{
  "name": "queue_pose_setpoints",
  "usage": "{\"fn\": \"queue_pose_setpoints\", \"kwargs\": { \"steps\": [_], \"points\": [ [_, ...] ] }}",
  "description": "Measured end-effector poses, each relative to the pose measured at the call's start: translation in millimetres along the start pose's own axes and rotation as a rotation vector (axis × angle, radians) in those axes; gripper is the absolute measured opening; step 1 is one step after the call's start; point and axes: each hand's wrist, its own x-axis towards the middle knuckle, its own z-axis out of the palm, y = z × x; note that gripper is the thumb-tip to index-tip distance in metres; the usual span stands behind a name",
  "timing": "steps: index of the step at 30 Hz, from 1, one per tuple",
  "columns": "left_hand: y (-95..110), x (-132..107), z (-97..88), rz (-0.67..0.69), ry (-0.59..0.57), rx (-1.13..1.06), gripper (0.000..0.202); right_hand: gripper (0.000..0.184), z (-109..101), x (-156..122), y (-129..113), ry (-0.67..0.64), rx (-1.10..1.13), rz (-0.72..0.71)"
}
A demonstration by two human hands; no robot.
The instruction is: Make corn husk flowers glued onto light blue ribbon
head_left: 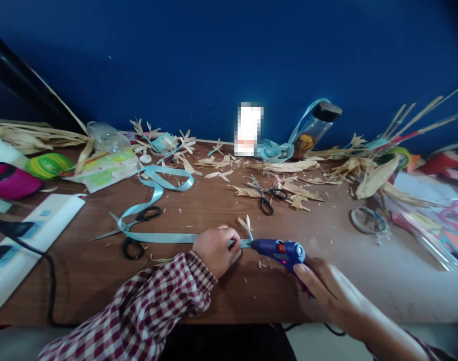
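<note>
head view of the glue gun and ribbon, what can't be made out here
- Head view: the nozzle tip of the blue hot glue gun, held in the right hand, meets the light blue satin ribbon behind the left hand; contact cannot be told.
- Whether glue is coming out: too small.
- The white upright card by the wall is blurred out.
- The dark-capped clear bottle label: too small to read.
</note>
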Motion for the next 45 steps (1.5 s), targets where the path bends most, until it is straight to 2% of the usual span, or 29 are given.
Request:
{"fn": "queue_pose_setpoints", "kwargs": {
  "steps": [5, 8, 11, 18, 25, 33, 37, 39, 41, 45],
  "points": [
    [0, 0, 0.4, -0.005, 0.013, 0.009, 0.018, 0.027, 5, -4, 12, 0.108, -0.027, -0.075],
    [1, 0, 1.0, -0.016, 0.012, 0.013, 0.017, 0.024, -1, -6, 10, 0.068, -0.009, -0.069],
    [1, 0, 0.8, -0.017, 0.021, 0.016, 0.017, 0.035, -6, -5, 2, 0.005, 0.019, -0.01],
    [1, -1, 0.3, 0.005, 0.023, 0.011, 0.018, 0.037, 1, -1, -4, 0.008, 0.024, 0.007],
    [1, 2, 2.9, -0.028, 0.022, 0.031, 0.017, 0.044, -13, -3, -12, -0.065, 0.134, 0.068],
    [0, 0, 3.0, 0.017, 0.032, 0.014, 0.016, 0.037, 1, 6, -12, -0.027, 0.185, 0.034],
    [0, 1, 3.5, -0.011, 0.035, 0.019, 0.017, 0.039, -6, -2, -7, -0.015, 0.181, 0.048],
    [0, 2, 3.6, -0.011, 0.037, 0.017, 0.016, 0.043, -13, -8, -4, 0.019, 0.187, 0.071],
    [1, 3, 3.4, -0.007, 0.037, 0.025, 0.016, 0.045, -21, -13, 2, 0.107, 0.19, 0.093],
    [2, 4, 1.8, -0.006, 0.022, 0.044, 0.017, 0.036, -34, -16, 28, 0.412, -0.003, 0.125]
  ]
}}
